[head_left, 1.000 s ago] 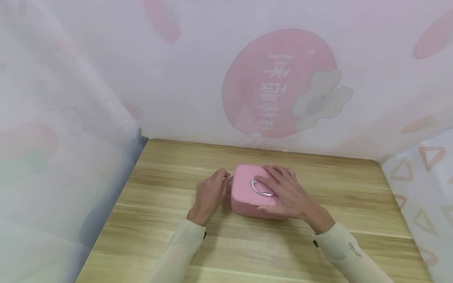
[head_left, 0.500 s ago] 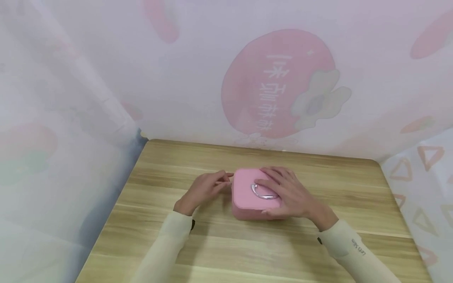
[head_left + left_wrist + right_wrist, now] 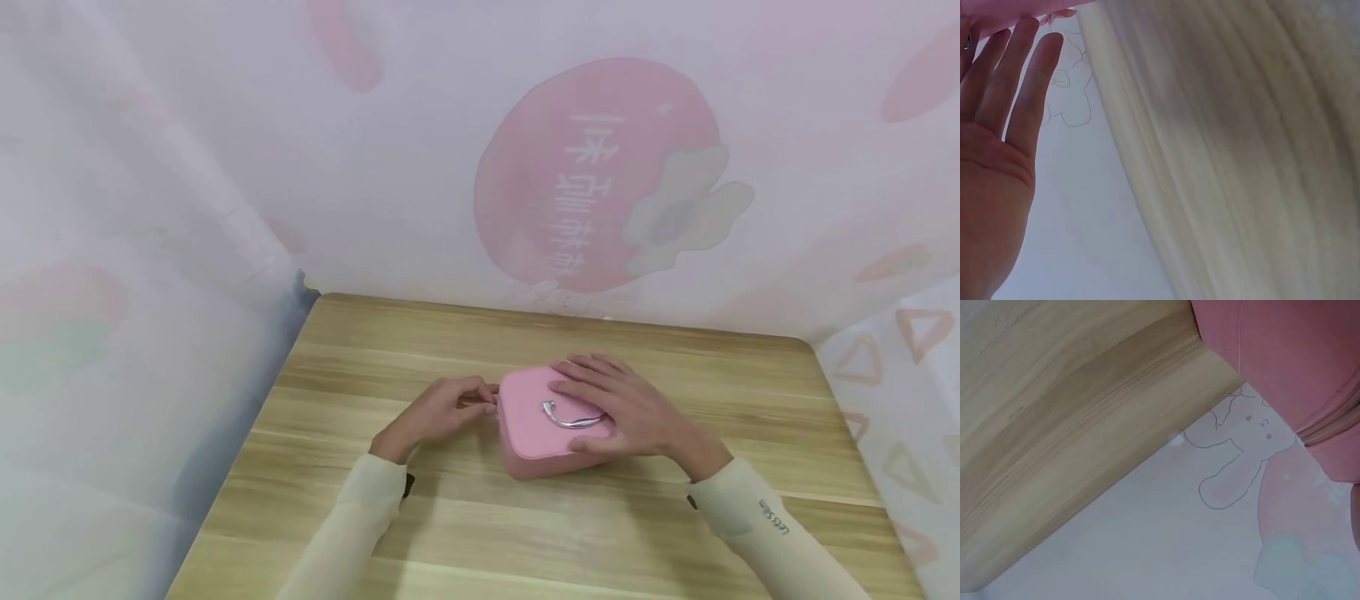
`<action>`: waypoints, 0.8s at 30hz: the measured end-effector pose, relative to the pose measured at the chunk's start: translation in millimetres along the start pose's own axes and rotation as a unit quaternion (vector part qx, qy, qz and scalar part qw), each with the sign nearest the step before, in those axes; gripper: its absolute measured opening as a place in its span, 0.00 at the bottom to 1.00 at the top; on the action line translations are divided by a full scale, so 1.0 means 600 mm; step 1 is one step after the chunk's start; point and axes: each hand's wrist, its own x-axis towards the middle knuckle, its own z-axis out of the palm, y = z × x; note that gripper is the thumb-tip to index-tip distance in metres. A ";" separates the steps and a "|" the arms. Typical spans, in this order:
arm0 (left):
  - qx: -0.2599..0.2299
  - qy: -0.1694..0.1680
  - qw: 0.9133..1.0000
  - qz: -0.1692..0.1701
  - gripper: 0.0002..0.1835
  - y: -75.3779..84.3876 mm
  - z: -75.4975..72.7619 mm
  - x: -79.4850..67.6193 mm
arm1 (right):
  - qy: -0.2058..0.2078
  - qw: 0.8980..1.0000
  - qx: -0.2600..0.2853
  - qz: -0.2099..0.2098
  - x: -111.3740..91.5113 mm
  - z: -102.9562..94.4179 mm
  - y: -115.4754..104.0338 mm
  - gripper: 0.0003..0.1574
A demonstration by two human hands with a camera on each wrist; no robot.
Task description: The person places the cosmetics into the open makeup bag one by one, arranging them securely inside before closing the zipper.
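A pink box-shaped cosmetic case (image 3: 528, 446) with a curved silver handle (image 3: 564, 419) stands on the wooden table. At its left side, my left hand (image 3: 442, 410) pinches the small metal zipper pull (image 3: 496, 406) between thumb and finger. The left wrist view shows that hand's palm (image 3: 991, 187), its other fingers extended up to the case's underside. Across the right part of the lid lies my right hand (image 3: 630, 408), fingers spread and nearly straight, covering one end of the handle. In the right wrist view, a zipper (image 3: 1335, 422) runs along the case wall.
The wood-grain table (image 3: 360, 342) reaches back to a pale printed wall covering (image 3: 405, 208) with a large pink strawberry (image 3: 525, 175). Similar covering hangs at the left and right sides. The table's far edge lies a short way behind the case.
The case has shifted slightly toward me and right, turning a little. My right hand stays on its lid and moves with it. The left hand has moved nearer to me along the case's left side.
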 end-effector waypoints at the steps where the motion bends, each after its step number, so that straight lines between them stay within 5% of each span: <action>1: -0.002 0.002 1.000 -0.002 0.04 0.001 0.001 -0.001 | -0.007 1.000 0.001 0.005 0.000 -0.002 0.000 0.52; 9: -0.004 0.012 1.000 -0.010 0.03 0.000 0.010 -0.009 | -0.033 0.998 -0.004 0.050 0.006 -0.009 -0.019 0.51; 24: 0.001 0.035 0.999 0.002 0.05 -0.006 0.021 -0.013 | 0.017 0.985 -0.034 0.166 0.029 0.012 -0.085 0.42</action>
